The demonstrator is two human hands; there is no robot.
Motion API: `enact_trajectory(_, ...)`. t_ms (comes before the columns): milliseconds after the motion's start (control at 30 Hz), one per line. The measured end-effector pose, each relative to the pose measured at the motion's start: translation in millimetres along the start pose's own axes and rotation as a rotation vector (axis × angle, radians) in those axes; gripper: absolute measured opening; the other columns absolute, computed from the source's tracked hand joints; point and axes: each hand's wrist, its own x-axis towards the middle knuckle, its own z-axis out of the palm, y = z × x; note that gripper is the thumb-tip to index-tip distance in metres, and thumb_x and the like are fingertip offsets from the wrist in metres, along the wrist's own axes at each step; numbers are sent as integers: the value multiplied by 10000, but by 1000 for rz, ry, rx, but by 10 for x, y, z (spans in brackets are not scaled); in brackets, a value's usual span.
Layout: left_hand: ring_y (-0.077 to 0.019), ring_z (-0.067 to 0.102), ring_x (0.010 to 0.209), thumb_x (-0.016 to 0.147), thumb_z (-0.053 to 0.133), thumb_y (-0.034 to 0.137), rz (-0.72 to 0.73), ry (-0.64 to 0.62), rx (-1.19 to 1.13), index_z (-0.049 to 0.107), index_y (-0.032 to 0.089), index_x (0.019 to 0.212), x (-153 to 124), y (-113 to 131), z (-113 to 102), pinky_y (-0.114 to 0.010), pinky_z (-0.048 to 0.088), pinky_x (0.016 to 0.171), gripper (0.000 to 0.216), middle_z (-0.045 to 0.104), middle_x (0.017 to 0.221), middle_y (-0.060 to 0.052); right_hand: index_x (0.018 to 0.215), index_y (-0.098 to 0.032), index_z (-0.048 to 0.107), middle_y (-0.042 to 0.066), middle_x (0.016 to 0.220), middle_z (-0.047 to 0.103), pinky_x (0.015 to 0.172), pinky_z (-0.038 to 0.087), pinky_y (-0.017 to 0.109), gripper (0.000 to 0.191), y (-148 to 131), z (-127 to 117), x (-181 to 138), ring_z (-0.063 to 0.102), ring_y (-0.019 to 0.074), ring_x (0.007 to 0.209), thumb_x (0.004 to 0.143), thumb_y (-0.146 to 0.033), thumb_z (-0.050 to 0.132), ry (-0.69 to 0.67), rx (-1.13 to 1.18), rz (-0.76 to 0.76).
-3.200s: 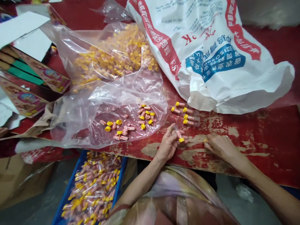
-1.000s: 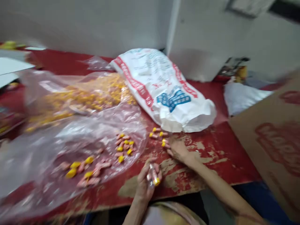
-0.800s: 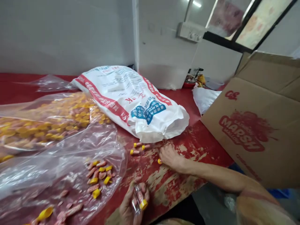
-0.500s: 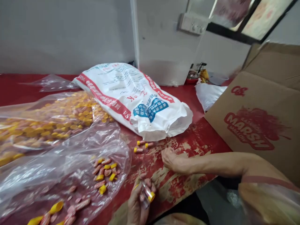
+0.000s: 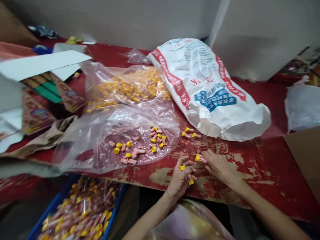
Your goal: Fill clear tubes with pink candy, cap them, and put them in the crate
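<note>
left hand grip closed on yellow-capped tubes; right hand seemingly pinches another tube.

The white woven sack carries printed Chinese characters in red bands and on a blue patch, all upside down and too blurred to read. Only a red "K" near its middle is legible.
</note>
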Motion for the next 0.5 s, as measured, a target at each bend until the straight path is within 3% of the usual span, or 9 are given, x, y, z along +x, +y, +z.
enact_trajectory(100,-96,592,628,561,832,242,4,3,-28,467,218,1153,1,7,38,-190,480,536,697,609,868,-8,1240,-193,439,81,1037,542,574,417,259,360,-334,25,-114,597,171,766,884,-252,442,93,317,-4)
enact_trajectory(233,-71,562,588,462,807,101,59,41,-37,572,164,1008,-8,7,47,-162,450,551,598,605,751,15,1402,-206,262,109,1123,500,683,494,302,549,-501,78,-229,587,194,888,896,-365,404,226,579,-221)
enact_trajectory(367,-84,583,549,384,805,76,65,-25,-170,623,156,907,21,7,-109,-188,475,540,559,614,737,20,1459,-223,244,171,1163,472,578,489,349,662,-502,146,-138,581,261,858,865,-443,438,458,516,-298)
enact_trajectory(500,-98,590,481,393,791,68,118,-41,-271,642,167,914,-66,87,-371,-185,461,462,551,633,702,20,1478,-246,236,216,1211,474,445,405,341,747,-799,89,-44,576,281,743,821,-443,532,553,406,-353)
